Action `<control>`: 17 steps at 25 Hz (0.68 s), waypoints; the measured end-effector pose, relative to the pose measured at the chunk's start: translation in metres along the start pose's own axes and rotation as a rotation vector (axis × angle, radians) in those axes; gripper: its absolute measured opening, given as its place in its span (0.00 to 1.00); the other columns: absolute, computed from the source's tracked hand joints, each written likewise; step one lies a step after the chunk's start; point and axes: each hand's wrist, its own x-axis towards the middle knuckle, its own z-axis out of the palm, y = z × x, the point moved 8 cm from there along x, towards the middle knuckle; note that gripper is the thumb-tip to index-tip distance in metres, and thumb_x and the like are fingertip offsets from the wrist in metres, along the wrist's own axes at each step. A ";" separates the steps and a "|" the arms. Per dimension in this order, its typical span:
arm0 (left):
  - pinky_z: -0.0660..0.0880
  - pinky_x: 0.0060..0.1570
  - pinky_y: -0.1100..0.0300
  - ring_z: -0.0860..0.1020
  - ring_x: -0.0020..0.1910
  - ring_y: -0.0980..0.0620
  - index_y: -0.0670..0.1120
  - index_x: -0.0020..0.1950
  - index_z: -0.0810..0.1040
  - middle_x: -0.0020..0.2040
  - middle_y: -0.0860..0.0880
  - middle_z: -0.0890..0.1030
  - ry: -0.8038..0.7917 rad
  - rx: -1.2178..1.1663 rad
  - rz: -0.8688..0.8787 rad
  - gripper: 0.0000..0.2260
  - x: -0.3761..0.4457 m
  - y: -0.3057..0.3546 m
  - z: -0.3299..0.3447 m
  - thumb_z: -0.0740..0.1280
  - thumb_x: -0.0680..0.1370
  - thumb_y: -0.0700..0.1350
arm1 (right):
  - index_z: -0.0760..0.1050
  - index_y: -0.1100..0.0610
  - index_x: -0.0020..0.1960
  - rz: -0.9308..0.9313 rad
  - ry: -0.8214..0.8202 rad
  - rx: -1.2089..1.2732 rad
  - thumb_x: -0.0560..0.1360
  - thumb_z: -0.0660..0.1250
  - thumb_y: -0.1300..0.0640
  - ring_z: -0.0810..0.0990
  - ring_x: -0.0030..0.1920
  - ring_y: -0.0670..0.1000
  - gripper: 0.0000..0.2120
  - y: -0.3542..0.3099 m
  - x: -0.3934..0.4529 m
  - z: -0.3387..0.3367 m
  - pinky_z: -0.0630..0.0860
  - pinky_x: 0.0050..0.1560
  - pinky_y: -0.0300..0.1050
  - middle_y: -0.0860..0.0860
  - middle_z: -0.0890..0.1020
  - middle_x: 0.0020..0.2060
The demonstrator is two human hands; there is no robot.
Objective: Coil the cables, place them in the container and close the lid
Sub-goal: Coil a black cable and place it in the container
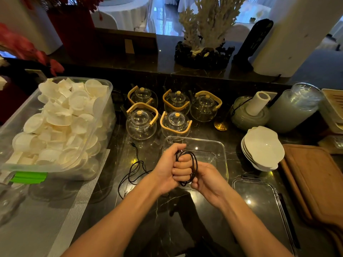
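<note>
A thin black cable (195,165) is wound in several loops around the curled fingers of my left hand (171,167), which grips the coil. My right hand (205,178) pinches the lower end of the loops right beside it. Both hands hover over the near left part of a clear, open rectangular container (220,148) on the dark counter. The cable's loose tail (132,171) trails left across the counter and ends in a small plug (132,144). The container's clear lid (259,204) lies flat to the right of my right forearm.
Several glass teapots (141,125) with wooden handles stand just behind the container. A large clear bin (104,101) of white cups sits at the left. Stacked white bowls (263,147), a wooden board (315,182) and plate stacks (295,108) fill the right side.
</note>
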 end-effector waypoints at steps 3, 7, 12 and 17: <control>0.52 0.17 0.67 0.53 0.18 0.57 0.47 0.32 0.62 0.24 0.54 0.55 0.060 0.080 0.038 0.22 -0.003 0.007 -0.009 0.53 0.81 0.58 | 0.80 0.66 0.62 0.023 -0.068 -0.006 0.81 0.60 0.67 0.64 0.25 0.43 0.14 0.000 -0.002 0.006 0.63 0.24 0.35 0.51 0.68 0.30; 0.53 0.16 0.66 0.56 0.17 0.58 0.48 0.30 0.64 0.22 0.54 0.58 0.152 0.168 0.030 0.22 -0.002 0.013 -0.014 0.54 0.82 0.56 | 0.80 0.65 0.56 0.099 -0.090 0.194 0.80 0.60 0.69 0.61 0.22 0.40 0.10 0.007 -0.001 0.004 0.57 0.21 0.32 0.51 0.68 0.31; 0.56 0.20 0.64 0.58 0.19 0.57 0.49 0.34 0.67 0.24 0.54 0.61 0.443 0.533 0.176 0.18 -0.009 0.026 -0.021 0.59 0.84 0.50 | 0.79 0.63 0.53 0.124 -0.060 0.233 0.80 0.64 0.66 0.64 0.21 0.41 0.06 0.017 0.004 -0.005 0.61 0.19 0.32 0.53 0.75 0.35; 0.54 0.22 0.65 0.57 0.24 0.57 0.51 0.36 0.67 0.28 0.53 0.61 0.493 0.633 0.268 0.20 -0.011 0.036 -0.017 0.65 0.80 0.61 | 0.80 0.62 0.57 0.081 -0.006 0.199 0.78 0.68 0.62 0.65 0.24 0.42 0.08 0.016 0.002 -0.008 0.64 0.22 0.33 0.51 0.78 0.35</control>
